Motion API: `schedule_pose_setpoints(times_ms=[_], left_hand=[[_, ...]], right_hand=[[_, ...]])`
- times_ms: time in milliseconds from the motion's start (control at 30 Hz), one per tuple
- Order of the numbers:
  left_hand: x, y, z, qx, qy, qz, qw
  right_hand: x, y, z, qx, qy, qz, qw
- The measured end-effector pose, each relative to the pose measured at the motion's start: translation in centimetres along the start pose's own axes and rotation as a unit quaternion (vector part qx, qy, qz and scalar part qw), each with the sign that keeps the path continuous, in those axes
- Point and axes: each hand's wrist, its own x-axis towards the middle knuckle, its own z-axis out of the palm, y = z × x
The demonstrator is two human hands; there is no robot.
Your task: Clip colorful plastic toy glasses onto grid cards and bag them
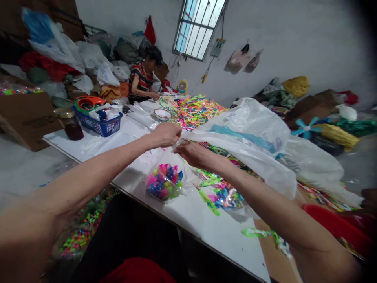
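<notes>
A clear plastic bag (165,184) of small pink, blue, orange and green plastic pieces rests near the front edge of the white table (135,179). Above it, my left hand (167,135) is closed in a pinch at the bag's gathered top. My right hand (193,154) pinches the same neck from the other side, its fingertips close to the left ones. The exact grip of the fingers is partly hidden. Just right of the bag lie loose colourful plastic pieces (225,196), partly under my right forearm.
A large white plastic sack (253,125) spreads over the table's right side. Behind my hands are a heap of bright strips (194,110) and a bowl (163,114). A blue basket (101,122) and a jar (70,125) stand left. A co-worker (143,80) sits at the far end.
</notes>
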Motion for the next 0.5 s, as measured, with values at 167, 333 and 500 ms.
schedule_pose_setpoints(times_ms=[167,333,500], left_hand=[[0.4,0.2,0.6,0.001,0.013,0.008,1.0],[-3.4,0.9,-2.0,-0.05,0.02,0.084,0.995],[-9.0,1.3,-3.6,-0.133,-0.183,0.171,0.959]], right_hand=[[-0.6,-1.1,0.8,0.0,-0.045,0.007,0.999],[-2.9,-2.9,-1.3,0.035,0.01,-0.013,0.999],[-8.1,-3.3,-0.3,0.102,0.011,-0.093,0.99]])
